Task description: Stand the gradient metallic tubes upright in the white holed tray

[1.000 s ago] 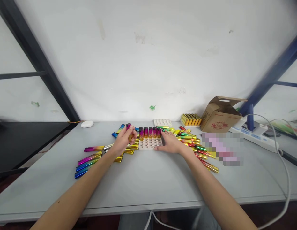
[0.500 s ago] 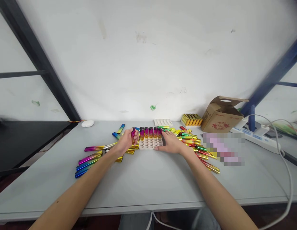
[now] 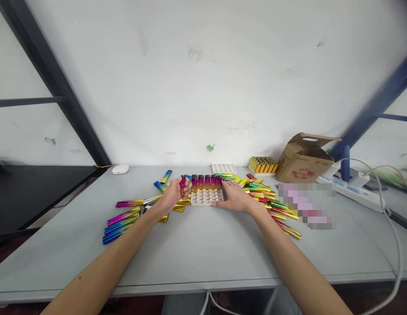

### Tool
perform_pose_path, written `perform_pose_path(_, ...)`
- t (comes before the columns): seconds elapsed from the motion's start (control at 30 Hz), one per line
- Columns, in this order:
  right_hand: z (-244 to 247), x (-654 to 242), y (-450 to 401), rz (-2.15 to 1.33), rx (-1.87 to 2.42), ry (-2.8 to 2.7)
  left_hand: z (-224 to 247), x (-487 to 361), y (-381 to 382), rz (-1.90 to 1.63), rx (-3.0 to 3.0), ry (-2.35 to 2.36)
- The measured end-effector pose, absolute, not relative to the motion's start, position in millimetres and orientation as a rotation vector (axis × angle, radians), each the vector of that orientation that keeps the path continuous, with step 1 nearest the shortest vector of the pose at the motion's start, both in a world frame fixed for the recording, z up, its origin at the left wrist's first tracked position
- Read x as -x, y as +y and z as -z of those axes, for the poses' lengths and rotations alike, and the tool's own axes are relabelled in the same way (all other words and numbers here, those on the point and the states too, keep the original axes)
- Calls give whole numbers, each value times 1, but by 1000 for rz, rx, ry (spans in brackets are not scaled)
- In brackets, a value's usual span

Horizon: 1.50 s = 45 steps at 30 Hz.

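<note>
Upright in my left hand (image 3: 172, 195) is a purple lighter (image 3: 182, 185), gripped by closed fingers just left of a white tray (image 3: 206, 202). The tray has rows of round holes. Along its back stand several purple-and-gold lighters (image 3: 207, 182), and the front rows of holes are bare. My right hand (image 3: 236, 195) braces the tray's right end, thumb at the front corner and fingers towards the back. Shiny blue, purple and gold lighters (image 3: 124, 223) lie loose on the left. Red, green and gold lighters (image 3: 259, 192) are heaped beyond my right hand.
Against the wall rest another white holed tray (image 3: 224, 168) and a tray packed with gold lighters (image 3: 263, 165). An open cardboard box (image 3: 303, 159) stands at the right, beside a white power strip (image 3: 357, 192) with cables. A white earphone case (image 3: 120, 169) lies at the back left.
</note>
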State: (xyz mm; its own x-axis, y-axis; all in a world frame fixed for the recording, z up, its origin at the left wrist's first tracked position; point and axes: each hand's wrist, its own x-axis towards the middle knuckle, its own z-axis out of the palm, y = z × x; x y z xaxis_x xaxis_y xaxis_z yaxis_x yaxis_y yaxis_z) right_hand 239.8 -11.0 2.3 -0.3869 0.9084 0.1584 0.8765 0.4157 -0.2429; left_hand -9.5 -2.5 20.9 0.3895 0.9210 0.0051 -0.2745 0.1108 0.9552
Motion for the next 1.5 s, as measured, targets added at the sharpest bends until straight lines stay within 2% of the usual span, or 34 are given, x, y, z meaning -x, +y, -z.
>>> perform_pose_path(0.33,-2,-243,-10,-199,1551,-2353,-28,10,-9,-1015,-1173,723)
perform_pose_path(0.47,-15,-250,-11,-258,1524,-2069,-30,10,-12,-992,-1200,678)
perform_pose_path(0.6,-30,-246,-19,-104,1280,-1786,-30,8,-16,-883,-1247,640)
perform_pose_path(0.87,-28,-194,-45,-241,905,-2014,-20,4,-21,-728,-1392,636)
perform_pose_path(1.13,-16,-178,-45,-390,845,-1918,-10,-2,-22,-658,-1392,629)
perform_pose_path(1.27,-22,-185,-41,-436,880,-1758,-18,0,-19,-773,-1421,649)
perform_pose_path(1.5,-14,-195,-28,-464,1033,-1613,-25,12,-10,-1283,-1688,1152)
